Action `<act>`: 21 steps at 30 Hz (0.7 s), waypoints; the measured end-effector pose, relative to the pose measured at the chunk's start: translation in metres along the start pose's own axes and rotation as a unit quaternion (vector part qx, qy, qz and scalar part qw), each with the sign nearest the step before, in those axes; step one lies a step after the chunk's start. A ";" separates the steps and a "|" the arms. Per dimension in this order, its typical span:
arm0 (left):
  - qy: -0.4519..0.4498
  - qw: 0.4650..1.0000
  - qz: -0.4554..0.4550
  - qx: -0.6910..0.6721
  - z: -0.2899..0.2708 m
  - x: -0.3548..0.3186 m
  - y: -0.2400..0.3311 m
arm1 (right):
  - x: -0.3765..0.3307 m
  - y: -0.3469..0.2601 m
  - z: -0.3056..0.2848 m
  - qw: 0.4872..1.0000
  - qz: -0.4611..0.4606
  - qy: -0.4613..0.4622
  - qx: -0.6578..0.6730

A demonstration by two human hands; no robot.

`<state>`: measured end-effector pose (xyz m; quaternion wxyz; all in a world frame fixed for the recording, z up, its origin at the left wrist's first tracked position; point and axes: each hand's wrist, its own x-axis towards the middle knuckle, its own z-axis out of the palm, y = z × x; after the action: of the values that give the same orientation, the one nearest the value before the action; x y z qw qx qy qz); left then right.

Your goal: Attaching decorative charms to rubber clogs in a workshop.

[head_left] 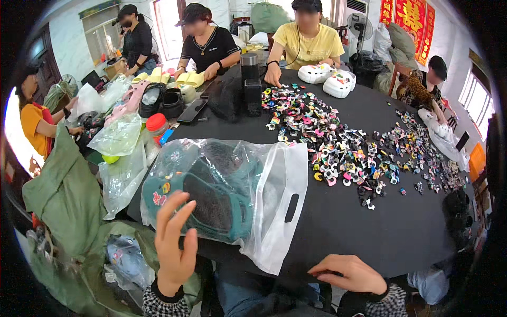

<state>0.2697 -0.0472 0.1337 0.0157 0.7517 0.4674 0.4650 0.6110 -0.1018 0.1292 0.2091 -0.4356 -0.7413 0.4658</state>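
A clear plastic bag (274, 211) with a cut-out handle lies on the black table (369, 227) in front of me. Inside it sit teal clogs (211, 195) with small charms on them. My left hand (174, 243) is raised with fingers spread, just at the near left end of the bagged clogs and partly over them; it holds nothing. My right hand (351, 273) rests palm down on the near table edge, fingers loosely apart, empty. A wide scatter of small colourful shoe charms (343, 153) covers the table beyond the bag.
Several other people sit around the table's far side. White clogs (327, 78), black clogs (161, 100), yellow clogs (182, 78) and a red-lidded jar (157, 126) lie farther off. Green sacks (68, 195) and loose plastic bags (121, 158) crowd my left.
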 end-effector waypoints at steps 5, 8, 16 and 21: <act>0.062 0.987 -0.100 0.109 -0.025 -0.023 -0.044 | -0.001 -0.057 -0.024 0.972 -0.072 0.006 -0.225; 0.104 0.975 -0.171 0.100 -0.033 -0.036 -0.066 | 0.035 -0.063 -0.040 0.946 -0.109 0.014 -0.304; 0.078 0.938 -0.302 -0.150 -0.023 -0.059 -0.120 | 0.162 -0.048 -0.025 0.825 -0.342 -0.057 -0.445; 0.116 0.931 -0.309 -0.154 -0.025 -0.062 -0.154 | 0.213 -0.048 -0.019 0.807 -0.365 -0.089 -0.455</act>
<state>0.1378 -0.0149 0.0348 0.2201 0.4988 0.5978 0.5876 0.4894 0.0784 0.1599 0.0744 -0.1347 -0.9881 0.0016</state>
